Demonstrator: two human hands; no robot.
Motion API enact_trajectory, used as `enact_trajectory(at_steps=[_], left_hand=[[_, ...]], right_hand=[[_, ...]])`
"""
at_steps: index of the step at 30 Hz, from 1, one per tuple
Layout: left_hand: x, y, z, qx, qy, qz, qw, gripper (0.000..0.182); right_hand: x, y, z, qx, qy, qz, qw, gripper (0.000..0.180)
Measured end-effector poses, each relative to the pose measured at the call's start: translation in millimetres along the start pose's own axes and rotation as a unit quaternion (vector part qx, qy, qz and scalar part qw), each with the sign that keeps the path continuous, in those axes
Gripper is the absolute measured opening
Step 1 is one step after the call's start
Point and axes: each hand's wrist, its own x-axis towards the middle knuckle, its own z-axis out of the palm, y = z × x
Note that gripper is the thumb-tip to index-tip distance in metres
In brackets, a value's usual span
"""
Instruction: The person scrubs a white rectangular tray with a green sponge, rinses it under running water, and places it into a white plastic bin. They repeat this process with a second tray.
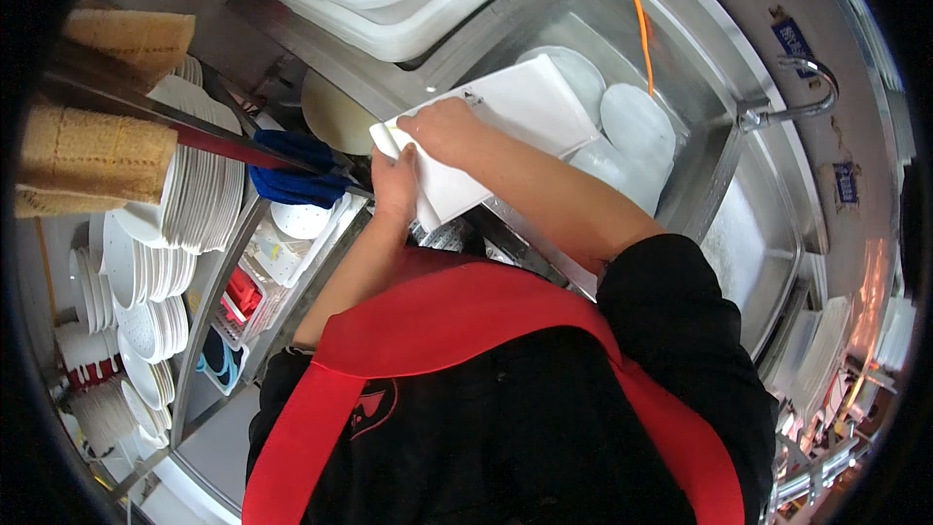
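Note:
A large white rectangular plate [536, 98] is tilted over the near left edge of a steel sink. My left hand [393, 179] grips its rolled end at the left, thumb on top. My right hand [441, 127] lies on the plate's upper face near that same end, fingers curled; whether it holds a cloth or sponge beneath is hidden. Beyond the plate, several pale round plates [638, 127] lie in the sink basin [583, 22], partly covered by it. An orange hose [638, 7] hangs into the basin.
White plastic tubs [393, 36] with stacked white dishes stand beyond the sink. A faucet [791, 113] rises at the right, beside a second basin [736, 240]. Shelves at the left hold stacked plates [208, 197], tan towels [95, 157] and a blue cloth [295, 168]. A pink basket [251, 317] sits lower.

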Motion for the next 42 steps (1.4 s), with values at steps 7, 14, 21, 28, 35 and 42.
enact_trajectory(at_steps=[7, 14, 21, 28, 35, 42], left_hand=[[-2.9, 10.5, 2.2, -0.016, -0.019, -0.050, 0.998, 0.038], [-1.0, 2.0, 0.3, -0.021, -0.018, -0.022, 0.999, 0.038], [-1.9, 2.2, -1.7, 0.014, -0.005, -0.018, 1.000, 0.041], [-10.8, 8.9, 3.7, 0.017, 0.012, 0.013, 1.000, 0.039], [-3.5, -7.1, -0.5, 0.018, 0.022, -0.001, 1.000, 0.041], [-6.3, -6.9, 1.4, 0.004, 0.031, -0.007, 0.999, 0.035]], right_hand=[[-102.3, 119.6, -1.8, -0.051, -0.057, 0.188, 0.979, 0.028], [-113.4, 86.9, -8.2, -0.009, -0.004, 0.302, 0.953, 0.025], [-40.6, -19.9, -7.6, 0.076, 0.063, 0.094, 0.991, 0.019], [-8.0, -21.5, -3.8, 0.064, 0.047, 0.080, 0.994, 0.019], [-38.6, 71.8, 6.4, 0.003, 0.038, 0.176, 0.984, 0.021], [-81.0, 156.8, 1.6, -0.011, 0.021, 0.320, 0.947, 0.023]])
